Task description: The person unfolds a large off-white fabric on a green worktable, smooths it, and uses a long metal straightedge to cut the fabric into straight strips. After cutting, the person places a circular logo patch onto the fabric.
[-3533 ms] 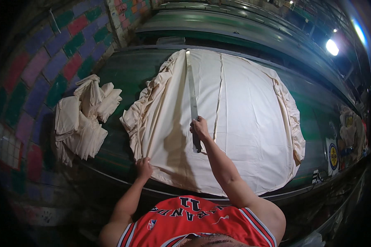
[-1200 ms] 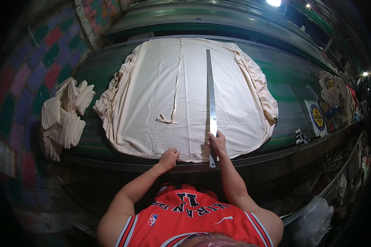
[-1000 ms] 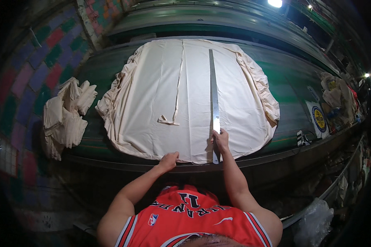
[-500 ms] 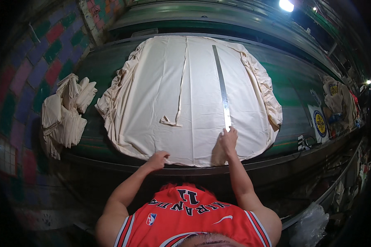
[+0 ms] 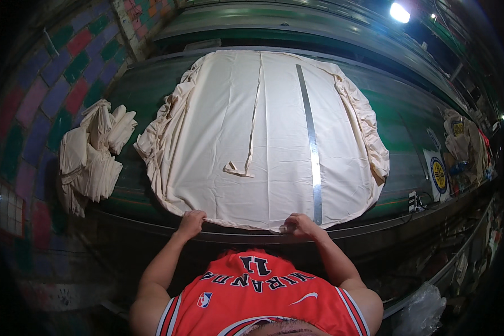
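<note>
Bundle (image 5: 98,173) beside cloth (image 5: 288,145) — ruler (image 5: 312,140) atop

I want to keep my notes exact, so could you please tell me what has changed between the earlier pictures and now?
The ruler has gone from left of the strip to its right. The right hand has let it go and come to the cloth's near edge; the left hand has moved left along it. The pile stayed.
</note>
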`<state>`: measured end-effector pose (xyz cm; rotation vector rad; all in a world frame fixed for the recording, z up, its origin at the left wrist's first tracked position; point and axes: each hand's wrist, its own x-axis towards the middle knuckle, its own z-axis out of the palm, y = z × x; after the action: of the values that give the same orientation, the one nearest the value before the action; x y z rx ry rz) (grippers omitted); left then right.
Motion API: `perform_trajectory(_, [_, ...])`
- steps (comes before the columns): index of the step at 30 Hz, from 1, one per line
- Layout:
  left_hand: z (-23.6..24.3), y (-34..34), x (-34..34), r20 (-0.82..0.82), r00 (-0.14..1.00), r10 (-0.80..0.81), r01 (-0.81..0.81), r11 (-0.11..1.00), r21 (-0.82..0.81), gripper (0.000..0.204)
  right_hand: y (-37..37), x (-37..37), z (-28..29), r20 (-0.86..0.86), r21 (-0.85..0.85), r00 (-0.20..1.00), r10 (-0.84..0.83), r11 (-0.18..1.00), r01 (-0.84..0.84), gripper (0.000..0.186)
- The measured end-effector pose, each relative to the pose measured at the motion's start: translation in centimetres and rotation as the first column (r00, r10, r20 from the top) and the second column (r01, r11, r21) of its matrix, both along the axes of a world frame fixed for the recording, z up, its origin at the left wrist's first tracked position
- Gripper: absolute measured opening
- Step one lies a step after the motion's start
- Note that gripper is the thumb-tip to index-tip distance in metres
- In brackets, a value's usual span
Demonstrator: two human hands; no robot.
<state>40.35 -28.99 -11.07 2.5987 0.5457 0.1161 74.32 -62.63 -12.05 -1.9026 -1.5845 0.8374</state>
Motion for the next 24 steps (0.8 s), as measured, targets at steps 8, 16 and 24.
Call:
perform_trajectory(8, [0.9, 0.8, 0.4, -0.073, 0.996, 0.060, -0.071, 0.986, -0.153, 0.011, -0.5, -0.7, 0.1, -0.104, 0.004, 0.992, -0.077, 0.997, 0.077, 0.019])
perform_trajectory(16, [1.0, 1.4, 0.6, -0.132, 0.979, 0.154, -0.183, 0.950, -0.253, 0.014, -0.9, -1.0, -2.0, -0.005, 0.117, 0.997, -0.072, 0.991, 0.072, 0.018])
perform_trajectory(24, [0.3, 2.0, 1.7, -0.318, 0.948, -0.017, -0.012, 0.996, -0.087, 0.017, -0.5, -1.1, 0.0, 0.077, -0.042, 0.997, -0.002, 0.999, 0.006, 0.013])
